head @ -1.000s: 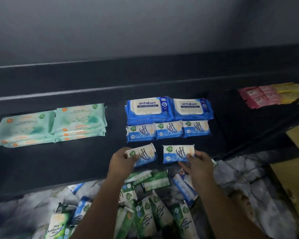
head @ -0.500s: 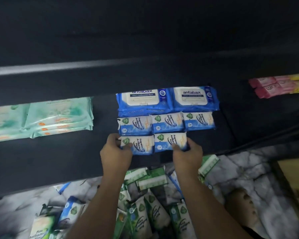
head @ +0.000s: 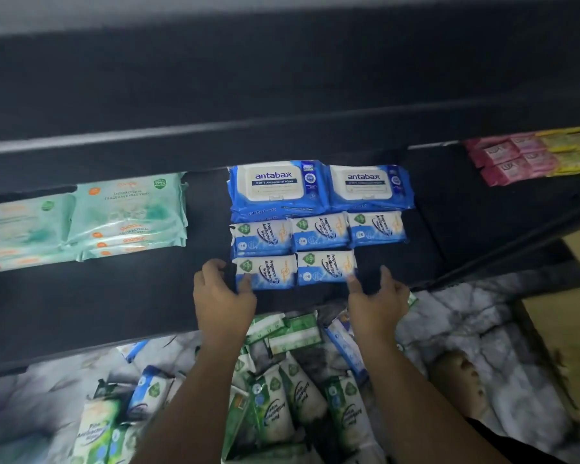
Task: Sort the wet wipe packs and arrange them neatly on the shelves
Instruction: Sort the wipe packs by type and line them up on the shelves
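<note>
Two small blue-and-white wipe packs lie side by side on the black shelf [head: 81, 309], forming a front row: the left pack [head: 268, 271] and the right pack [head: 327, 266]. My left hand [head: 221, 296] is at the left pack's near left corner, with the thumb resting on it and the fingers curled just off its left edge. At the right pack's near right corner is my right hand [head: 377, 303], fingers spread, with one fingertip touching the pack. Behind them are a row of three matching small packs [head: 318, 229] and two large blue Antabax packs [head: 318, 187].
Stacked mint-green packs [head: 124, 216] sit at the shelf's left, pink and yellow packs [head: 529, 155] at the far right. Below the shelf edge, several loose green and blue packs [head: 288, 393] lie piled on the marbled floor. A cardboard box [head: 566, 346] and a bare foot [head: 459, 380] are at the right.
Both hands carried the two small packs forward and set them just in front of the row of three. The grips have loosened and the hands have drawn back slightly.
</note>
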`<state>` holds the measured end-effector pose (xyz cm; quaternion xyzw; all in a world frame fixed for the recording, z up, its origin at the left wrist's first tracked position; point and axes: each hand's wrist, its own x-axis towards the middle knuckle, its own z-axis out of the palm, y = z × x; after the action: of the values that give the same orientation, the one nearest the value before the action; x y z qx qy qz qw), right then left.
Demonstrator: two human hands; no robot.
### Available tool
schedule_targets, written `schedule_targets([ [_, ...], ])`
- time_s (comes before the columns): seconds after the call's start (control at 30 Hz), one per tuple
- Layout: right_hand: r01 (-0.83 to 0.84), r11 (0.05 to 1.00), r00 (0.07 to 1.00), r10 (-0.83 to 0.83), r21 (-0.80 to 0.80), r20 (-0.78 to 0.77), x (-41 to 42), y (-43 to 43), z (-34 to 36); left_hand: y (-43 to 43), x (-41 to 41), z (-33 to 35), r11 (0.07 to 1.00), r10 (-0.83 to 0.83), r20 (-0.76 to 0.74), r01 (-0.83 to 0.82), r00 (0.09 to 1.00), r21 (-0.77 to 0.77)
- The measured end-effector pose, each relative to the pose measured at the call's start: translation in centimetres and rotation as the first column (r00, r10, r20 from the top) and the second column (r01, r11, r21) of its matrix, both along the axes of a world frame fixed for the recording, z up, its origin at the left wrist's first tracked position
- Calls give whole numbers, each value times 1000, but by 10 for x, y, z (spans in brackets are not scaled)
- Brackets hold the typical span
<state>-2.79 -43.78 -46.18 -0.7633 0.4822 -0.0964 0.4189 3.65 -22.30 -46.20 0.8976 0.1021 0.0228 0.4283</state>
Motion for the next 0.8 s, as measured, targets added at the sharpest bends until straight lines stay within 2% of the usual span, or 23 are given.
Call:
schedule_targets([
  [0.1,91,995,996,-90,45,-14,-30,-6,17,9,-34,9,999,11,30,-12,999,39],
  [0.23,113,976,992,-100,187,-77,-76,-11,31,20,-83,16,994,-68,-202,85,977,74],
  [0.37,-42,981,973,83,189,-216,-118,-11,39,31,-120,16,975,-189,-409,222,893,33],
  [0.43,-104,970,965,151,219,-213,-134,-8,46,33,-136,18,952,-255,-411,301,875,51],
  [0.6,-251,945,922,299,208,-246,-157,5,40,30,-165,17,827,-485,-490,563,725,15],
  [0.7,-356,916,863,399,187,-311,-166,0,25,23,-174,8,794,-535,-502,607,680,-24],
  [0.8,-413,881,831,468,231,-302,-175,-4,30,13,-177,-6,767,-571,-496,640,654,-38],
])
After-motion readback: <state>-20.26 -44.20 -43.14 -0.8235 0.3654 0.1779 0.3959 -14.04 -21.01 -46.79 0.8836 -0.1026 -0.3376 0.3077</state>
